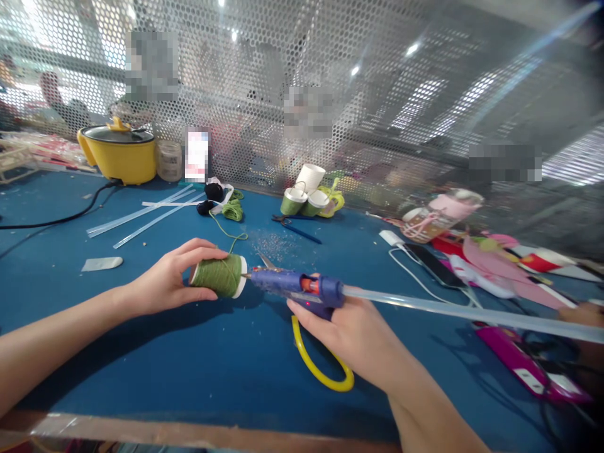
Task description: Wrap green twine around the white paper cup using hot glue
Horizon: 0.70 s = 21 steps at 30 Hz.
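Note:
My left hand (pixel 189 274) is wrapped round a white paper cup covered in green yarn (pixel 219 275), held on its side above the blue table. A loose green strand (pixel 232 236) runs from the cup back toward a small yarn bundle (pixel 233 209). In my right hand (pixel 344 321) is a blue hot glue gun (pixel 295 289), its red light lit. The nozzle points left and is at the cup's white rim; I cannot tell if it touches. A long clear glue stick (pixel 453 309) sticks out of the gun's rear. Yellow-handled scissors (pixel 325 377) lie partly hidden underneath.
Pliers (pixel 297 229) lie behind the gun, near yarn-wrapped cups (pixel 293 201). Spare glue sticks (pixel 141 211) and a yellow electric pot (pixel 125 157) are at the left. A phone (pixel 436 265), cables and a magenta power strip (pixel 523 358) occupy the right, beside another person's hand (pixel 582 321).

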Each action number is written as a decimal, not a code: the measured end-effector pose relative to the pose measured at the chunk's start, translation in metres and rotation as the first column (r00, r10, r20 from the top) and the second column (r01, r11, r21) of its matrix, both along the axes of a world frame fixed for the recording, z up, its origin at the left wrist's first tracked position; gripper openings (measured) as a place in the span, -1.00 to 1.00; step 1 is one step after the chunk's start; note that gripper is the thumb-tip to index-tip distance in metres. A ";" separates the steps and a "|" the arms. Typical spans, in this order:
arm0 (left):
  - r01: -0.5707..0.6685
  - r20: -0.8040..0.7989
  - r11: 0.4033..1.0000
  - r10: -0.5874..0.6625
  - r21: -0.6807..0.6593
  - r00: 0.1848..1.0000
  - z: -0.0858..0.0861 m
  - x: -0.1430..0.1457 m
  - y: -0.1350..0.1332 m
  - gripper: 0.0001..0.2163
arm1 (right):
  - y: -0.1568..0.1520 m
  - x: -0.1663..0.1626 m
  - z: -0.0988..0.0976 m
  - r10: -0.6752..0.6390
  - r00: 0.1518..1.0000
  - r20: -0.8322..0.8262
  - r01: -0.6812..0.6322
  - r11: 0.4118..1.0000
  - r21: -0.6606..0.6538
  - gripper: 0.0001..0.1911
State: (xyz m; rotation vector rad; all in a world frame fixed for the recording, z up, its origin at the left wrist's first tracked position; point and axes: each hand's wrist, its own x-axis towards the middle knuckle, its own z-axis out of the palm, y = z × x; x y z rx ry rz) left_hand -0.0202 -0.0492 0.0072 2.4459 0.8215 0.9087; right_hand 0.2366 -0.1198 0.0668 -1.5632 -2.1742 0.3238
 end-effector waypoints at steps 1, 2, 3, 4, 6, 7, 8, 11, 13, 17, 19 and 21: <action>0.002 -0.006 1.000 -0.002 0.008 1.000 0.000 0.000 0.000 -0.59 | 0.000 0.000 0.000 0.000 1.000 0.008 0.000 1.000 0.006 -0.84; 0.003 -0.011 1.000 -0.003 0.016 1.000 0.000 0.000 -0.001 -0.59 | 0.000 0.000 0.000 -0.002 1.000 0.021 0.002 1.000 0.016 -0.84; 0.004 -0.015 1.000 -0.003 0.023 1.000 0.000 0.000 -0.001 -0.59 | 0.001 0.000 0.001 -0.004 0.999 0.038 0.003 1.000 0.024 -0.84; 0.006 -0.017 0.999 -0.005 0.033 1.000 0.000 -0.001 -0.001 -0.59 | 0.001 0.000 0.002 -0.005 0.998 0.060 0.003 0.999 0.032 -0.84; 0.015 -0.018 0.998 -0.014 0.056 1.000 -0.001 -0.001 -0.001 -0.60 | 0.001 -0.001 0.003 -0.011 0.995 0.099 0.007 0.999 0.038 -0.84; 0.021 -0.018 0.998 -0.020 0.067 1.000 -0.001 -0.001 -0.001 -0.60 | 0.002 -0.001 0.004 -0.009 0.994 0.110 0.006 0.999 0.034 -0.83; 0.027 -0.020 0.997 -0.025 0.076 0.999 -0.002 -0.001 -0.001 -0.60 | 0.002 -0.001 0.004 -0.007 0.993 0.114 0.004 1.000 0.030 -0.83; 0.038 -0.025 0.994 -0.036 0.099 0.999 -0.004 -0.001 -0.002 -0.61 | 0.003 -0.002 0.002 -0.020 0.994 0.105 0.017 0.999 0.028 -0.83; 0.041 -0.028 0.993 -0.038 0.110 0.999 -0.004 -0.001 -0.002 -0.61 | 0.003 -0.001 -0.001 -0.047 0.994 0.099 0.045 0.999 0.028 -0.83; 0.050 -0.052 0.991 -0.044 0.121 0.998 -0.005 -0.001 -0.003 -0.62 | 0.004 0.001 -0.007 -0.074 0.991 0.109 0.072 0.997 0.021 -0.80; 0.058 -0.063 0.991 -0.051 0.124 0.997 -0.005 -0.001 -0.003 -0.62 | 0.005 0.002 -0.009 -0.078 0.991 0.110 0.077 0.997 0.018 -0.79; 0.064 -0.067 0.990 -0.056 0.123 0.996 -0.005 -0.001 -0.003 -0.62 | 0.005 0.002 -0.009 -0.086 0.991 0.102 0.085 0.996 0.017 -0.80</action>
